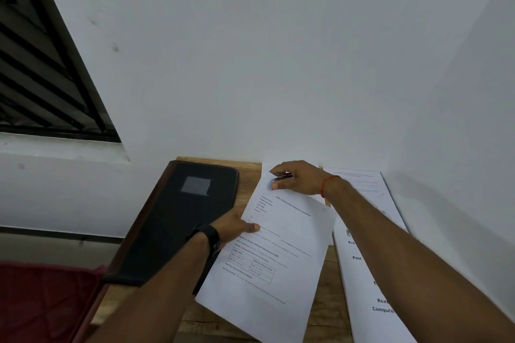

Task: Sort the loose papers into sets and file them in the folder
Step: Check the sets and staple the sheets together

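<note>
Well, count what lies before you. There is one black folder (178, 220), closed and flat on the left part of the wooden table (250, 184), with one grey label patch (196, 185) on its cover. There is one printed set of papers (278, 253), slanted across the middle of the table, its near left corner lapping over the folder's edge (how many sheets it has cannot be counted, though a second corner shows near the top right).

Your two hands are both on that set. Your left hand (237, 227) pinches its left edge, thumb on top and fingers underneath. Your right hand (299, 178) is curled round a small dark object (283, 176) at the top end of the set. What the object is cannot be told from here.

To the right lie what look like two more piles. One fine-printed pile (362, 186) is against the wall, and one pile with bold headings (370, 270) is nearer to you, partly under your right forearm.

On your wrists there is one black watch (208, 234) on the left and one red thread (326, 185) on the right.

The table is pushed into a corner of white wall (278, 64). One window with dark slats (41, 69) sits up to the left, and a dark red cloth (41, 303) lies below the table's left side.
</note>
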